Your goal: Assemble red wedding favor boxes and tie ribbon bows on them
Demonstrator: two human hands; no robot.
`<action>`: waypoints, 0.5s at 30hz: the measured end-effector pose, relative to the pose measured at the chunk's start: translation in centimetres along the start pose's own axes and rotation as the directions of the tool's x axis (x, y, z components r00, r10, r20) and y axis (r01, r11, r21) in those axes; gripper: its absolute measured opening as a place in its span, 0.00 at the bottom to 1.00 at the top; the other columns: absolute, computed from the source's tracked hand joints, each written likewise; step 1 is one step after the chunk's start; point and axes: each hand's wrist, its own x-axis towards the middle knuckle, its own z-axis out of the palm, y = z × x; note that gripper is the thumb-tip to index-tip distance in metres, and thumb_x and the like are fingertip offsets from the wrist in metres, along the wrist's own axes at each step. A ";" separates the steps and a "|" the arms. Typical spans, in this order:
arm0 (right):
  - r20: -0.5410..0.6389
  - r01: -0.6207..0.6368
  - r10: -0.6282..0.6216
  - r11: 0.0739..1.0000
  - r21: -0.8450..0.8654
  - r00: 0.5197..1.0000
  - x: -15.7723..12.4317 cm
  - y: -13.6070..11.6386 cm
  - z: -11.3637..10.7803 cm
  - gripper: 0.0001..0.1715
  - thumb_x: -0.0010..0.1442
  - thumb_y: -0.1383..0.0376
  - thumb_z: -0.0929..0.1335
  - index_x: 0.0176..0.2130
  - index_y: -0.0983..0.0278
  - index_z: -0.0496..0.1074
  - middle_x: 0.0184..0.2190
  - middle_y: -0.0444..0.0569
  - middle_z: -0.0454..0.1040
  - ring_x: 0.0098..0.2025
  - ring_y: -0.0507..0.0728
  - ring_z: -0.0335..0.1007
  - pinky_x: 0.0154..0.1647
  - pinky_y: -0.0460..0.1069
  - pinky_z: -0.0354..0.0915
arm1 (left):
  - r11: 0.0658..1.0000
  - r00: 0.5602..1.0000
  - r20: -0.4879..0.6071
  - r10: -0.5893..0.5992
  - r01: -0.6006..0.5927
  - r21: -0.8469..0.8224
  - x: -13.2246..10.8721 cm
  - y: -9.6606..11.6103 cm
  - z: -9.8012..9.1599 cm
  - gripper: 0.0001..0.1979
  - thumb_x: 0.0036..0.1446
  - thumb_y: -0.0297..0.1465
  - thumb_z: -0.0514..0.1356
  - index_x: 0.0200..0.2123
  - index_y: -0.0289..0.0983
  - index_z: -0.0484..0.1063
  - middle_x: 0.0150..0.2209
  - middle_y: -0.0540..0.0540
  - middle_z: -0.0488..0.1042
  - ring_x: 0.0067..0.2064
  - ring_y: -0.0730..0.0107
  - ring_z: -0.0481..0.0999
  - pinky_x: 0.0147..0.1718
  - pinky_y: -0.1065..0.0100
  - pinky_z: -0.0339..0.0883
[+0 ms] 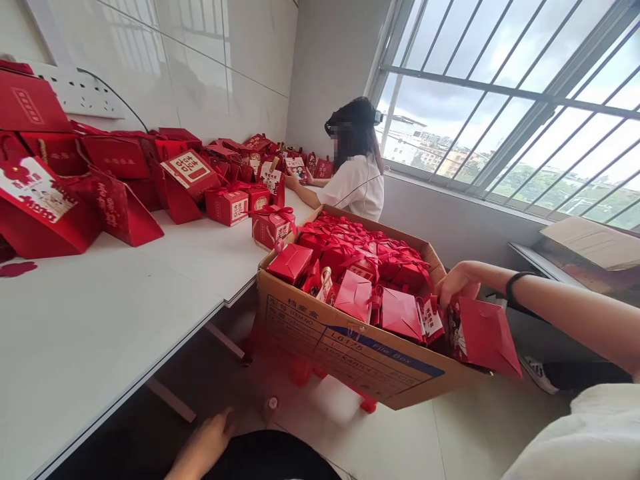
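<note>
My right hand (457, 283) reaches out to the near right corner of a cardboard box (350, 353) and is closed on the top of a small red gift box (483, 337), held over the box's rim. The cardboard box is heaped with several red gift boxes (365, 267) tied with ribbons. My left hand (205, 443) rests low near my lap at the bottom of the view, fingers loosely together and holding nothing I can see.
A long white table (100, 320) on the left carries several red gift bags (115, 200) and small boxes (227, 205). A co-worker in a white shirt (357, 183) sits at its far end. A barred window (500, 100) fills the right wall, cardboard (595, 243) below it.
</note>
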 end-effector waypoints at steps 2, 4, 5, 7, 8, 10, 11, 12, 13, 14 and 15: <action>0.071 -0.223 0.227 0.973 -0.053 0.971 -0.1 -1.5 -1.6 0.06 0.41 0.85 0.66 0.19 0.79 0.68 0.20 0.40 0.70 0.12 0.42 0.56 0.15 0.40 0.48 | 1.000 1.000 -0.003 -0.011 0.011 -0.003 0.0 0.0 0.0 0.25 0.62 0.30 0.43 0.59 0.24 0.59 0.58 0.35 0.65 0.60 0.57 0.64 0.57 0.62 0.57; 0.105 -0.352 0.358 0.933 -0.072 0.928 -0.3 -2.7 -3.3 0.08 0.38 0.87 0.66 0.20 0.80 0.69 0.21 0.44 0.72 0.11 0.43 0.56 0.14 0.39 0.44 | 1.000 1.000 -0.003 -0.025 0.025 -0.009 0.1 -0.1 0.1 0.25 0.62 0.30 0.43 0.59 0.24 0.59 0.59 0.36 0.64 0.60 0.58 0.63 0.58 0.62 0.56; 0.117 -0.384 0.389 0.921 -0.064 0.914 -0.5 -3.1 -4.0 0.08 0.38 0.87 0.65 0.21 0.80 0.69 0.21 0.45 0.72 0.11 0.42 0.55 0.13 0.38 0.43 | 1.000 1.000 -0.004 -0.028 0.028 -0.011 0.2 -0.2 0.1 0.25 0.61 0.30 0.43 0.59 0.25 0.59 0.59 0.36 0.64 0.61 0.58 0.63 0.58 0.62 0.55; 0.145 -0.389 0.387 0.921 -0.015 0.911 -0.7 -3.0 -4.8 0.10 0.38 0.88 0.64 0.20 0.79 0.68 0.20 0.43 0.72 0.10 0.41 0.52 0.13 0.37 0.40 | 1.000 1.000 -0.001 -0.025 0.025 -0.010 0.5 -0.4 0.3 0.25 0.61 0.30 0.43 0.59 0.24 0.59 0.59 0.36 0.64 0.60 0.58 0.63 0.58 0.62 0.55; 0.164 -0.368 0.360 0.929 0.021 0.918 -0.7 -2.6 -4.9 0.10 0.38 0.88 0.63 0.19 0.79 0.68 0.19 0.41 0.71 0.10 0.41 0.51 0.13 0.37 0.40 | 1.000 1.000 -0.002 -0.016 0.016 -0.006 0.6 -0.4 0.4 0.26 0.61 0.30 0.43 0.59 0.24 0.59 0.58 0.36 0.64 0.60 0.58 0.63 0.58 0.62 0.55; 0.207 -0.308 0.284 0.947 0.094 0.936 -0.4 -1.5 -5.0 0.10 0.38 0.88 0.63 0.18 0.79 0.67 0.17 0.39 0.70 0.10 0.40 0.51 0.14 0.37 0.41 | 1.000 1.000 -0.012 0.005 -0.005 0.001 0.8 -0.5 0.6 0.26 0.61 0.31 0.42 0.59 0.24 0.60 0.58 0.35 0.64 0.60 0.57 0.64 0.58 0.61 0.55; 0.228 -0.282 0.250 0.952 0.120 0.941 -0.2 -0.9 -5.0 0.10 0.37 0.88 0.64 0.18 0.79 0.67 0.17 0.39 0.69 0.10 0.40 0.52 0.14 0.37 0.42 | 1.000 1.000 -0.015 0.013 -0.013 -0.001 0.9 -0.6 0.7 0.26 0.61 0.31 0.42 0.58 0.25 0.60 0.58 0.35 0.65 0.60 0.57 0.64 0.58 0.61 0.55; 0.248 -0.263 0.224 0.955 0.136 0.943 0.1 -0.3 -4.9 0.10 0.36 0.88 0.65 0.17 0.79 0.67 0.16 0.40 0.69 0.11 0.40 0.53 0.15 0.37 0.42 | 1.000 1.000 -0.016 0.017 -0.017 -0.004 0.9 -0.6 0.8 0.26 0.61 0.32 0.42 0.58 0.25 0.61 0.58 0.35 0.65 0.60 0.57 0.64 0.57 0.61 0.56; 0.264 -0.248 0.205 0.958 0.141 0.943 0.3 0.3 -4.8 0.10 0.35 0.89 0.66 0.17 0.78 0.68 0.15 0.41 0.69 0.11 0.41 0.54 0.15 0.38 0.42 | 1.000 1.000 -0.017 0.017 -0.017 -0.007 1.0 -0.6 0.9 0.26 0.61 0.32 0.42 0.58 0.25 0.61 0.58 0.35 0.65 0.60 0.57 0.64 0.57 0.61 0.56; 0.278 -0.234 0.189 0.962 0.139 0.942 0.5 0.8 -4.8 0.11 0.33 0.89 0.67 0.17 0.78 0.68 0.15 0.42 0.69 0.11 0.42 0.55 0.14 0.38 0.42 | 1.000 1.000 -0.017 0.013 -0.013 -0.008 1.0 -0.6 0.9 0.26 0.61 0.32 0.42 0.58 0.26 0.61 0.58 0.35 0.65 0.60 0.57 0.64 0.57 0.61 0.56; 0.289 -0.219 0.173 0.967 0.132 0.941 0.7 1.3 -4.7 0.12 0.31 0.90 0.67 0.16 0.77 0.68 0.14 0.42 0.69 0.10 0.43 0.56 0.14 0.39 0.42 | 1.000 1.000 -0.019 0.010 -0.010 -0.006 0.9 -0.6 0.9 0.26 0.61 0.32 0.42 0.58 0.26 0.61 0.57 0.35 0.66 0.59 0.57 0.65 0.57 0.61 0.57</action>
